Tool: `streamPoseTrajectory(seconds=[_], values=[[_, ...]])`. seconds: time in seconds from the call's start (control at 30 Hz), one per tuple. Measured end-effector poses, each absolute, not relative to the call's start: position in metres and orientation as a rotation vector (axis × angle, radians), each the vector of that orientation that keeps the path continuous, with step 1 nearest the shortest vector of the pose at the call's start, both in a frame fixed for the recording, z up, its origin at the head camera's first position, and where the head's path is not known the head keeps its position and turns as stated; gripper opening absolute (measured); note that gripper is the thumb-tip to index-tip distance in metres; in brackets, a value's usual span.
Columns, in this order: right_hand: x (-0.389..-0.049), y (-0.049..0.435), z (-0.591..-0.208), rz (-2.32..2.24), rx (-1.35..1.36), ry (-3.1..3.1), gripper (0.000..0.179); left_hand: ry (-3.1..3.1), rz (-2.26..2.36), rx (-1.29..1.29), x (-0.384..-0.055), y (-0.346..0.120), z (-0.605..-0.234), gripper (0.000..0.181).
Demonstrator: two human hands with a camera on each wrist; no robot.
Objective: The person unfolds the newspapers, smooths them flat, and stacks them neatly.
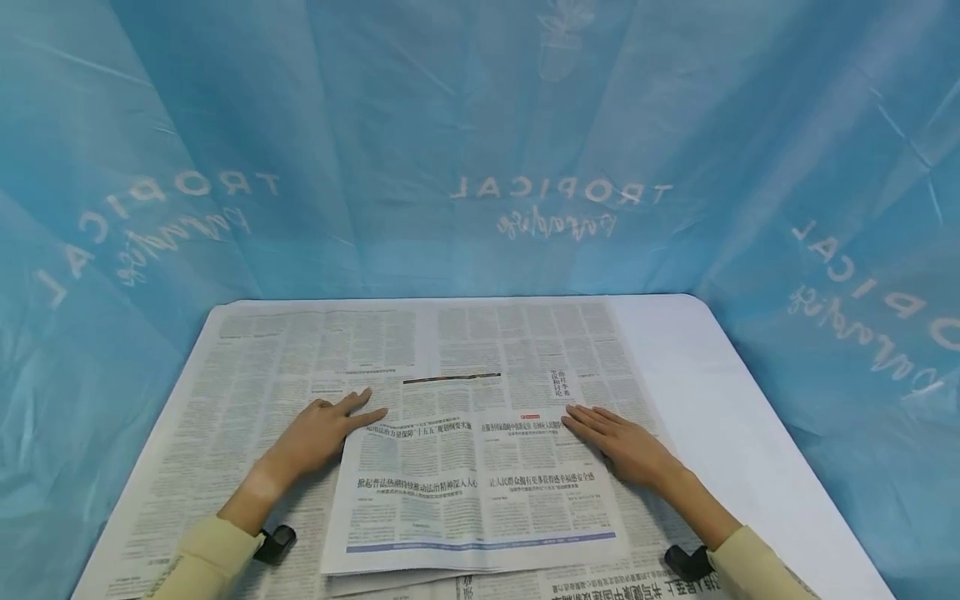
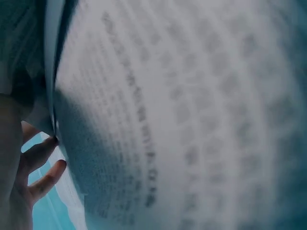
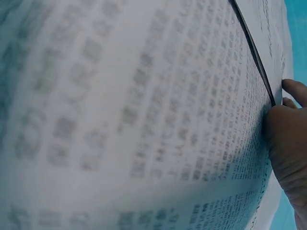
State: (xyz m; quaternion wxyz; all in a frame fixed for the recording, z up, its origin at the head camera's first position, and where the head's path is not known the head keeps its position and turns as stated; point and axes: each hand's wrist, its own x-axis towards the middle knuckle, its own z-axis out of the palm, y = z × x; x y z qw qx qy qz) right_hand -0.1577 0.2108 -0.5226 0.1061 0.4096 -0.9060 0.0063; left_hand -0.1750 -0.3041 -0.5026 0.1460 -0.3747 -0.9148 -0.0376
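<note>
A folded newspaper [image 1: 480,487] lies flat near the front, with a vertical crease down its middle. The left hand [image 1: 317,432] touches its upper left corner, fingers spread and extended. On the opposite side, the right hand [image 1: 624,446] rests on the upper right edge with fingers straight and close together. Beneath both is a larger spread newspaper [image 1: 240,400]. In the left wrist view, fingertips of the left hand [image 2: 36,172] meet the edge of the paper. The right wrist view shows the right hand [image 3: 288,134] at the paper's edge; its fingers are partly hidden.
A white table [image 1: 675,358] carries the newspapers, its bare surface showing along the right side. Blue curtains [image 1: 420,108] with white lettering stand behind and on both sides. Dark wrist cameras [image 1: 276,546] sit beneath the wrists, near pale sleeves [image 1: 213,554].
</note>
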Motion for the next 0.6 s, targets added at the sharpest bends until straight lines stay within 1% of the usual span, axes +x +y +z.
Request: streamPoseTrajectory(seconds=[0.03,0.1,0.13,0.17,0.2,0.27,0.43,0.5,0.6], values=[[-0.159,0.212,-0.523,0.018,1.214,-2.653,0.071,-2.648,-0.141,-1.072,-0.176,-0.304,-0.503,0.042],[-0.160,0.212,-0.523,0.008,1.228,-2.618,0.050,-2.697,-0.225,-1.042,-0.177,-0.304,-0.503,0.037],[-0.161,0.211,-0.523,0.006,1.235,-2.604,0.042,-2.727,-0.264,-1.025,-0.178,-0.305,-0.504,0.036],[-0.161,0.210,-0.524,0.004,1.237,-2.590,0.041,-2.762,-0.296,-1.011,-0.178,-0.305,-0.503,0.035],[-0.160,0.209,-0.525,0.006,1.238,-2.573,0.044,-2.796,-0.326,-0.997,-0.177,-0.305,-0.503,0.034],[-0.161,0.206,-0.526,0.009,1.226,-2.541,0.060,-2.846,-0.391,-0.966,-0.177,-0.306,-0.501,0.033],[-0.170,0.200,-0.526,0.027,1.192,-2.497,0.062,-2.917,-0.529,-0.893,-0.176,-0.308,-0.495,0.032],[-0.173,0.200,-0.526,0.042,1.187,-2.486,0.064,-2.902,-0.555,-0.904,-0.176,-0.308,-0.495,0.033],[-0.175,0.200,-0.528,0.064,1.190,-2.477,0.067,-2.805,-0.592,-0.988,-0.177,-0.307,-0.496,0.038]])
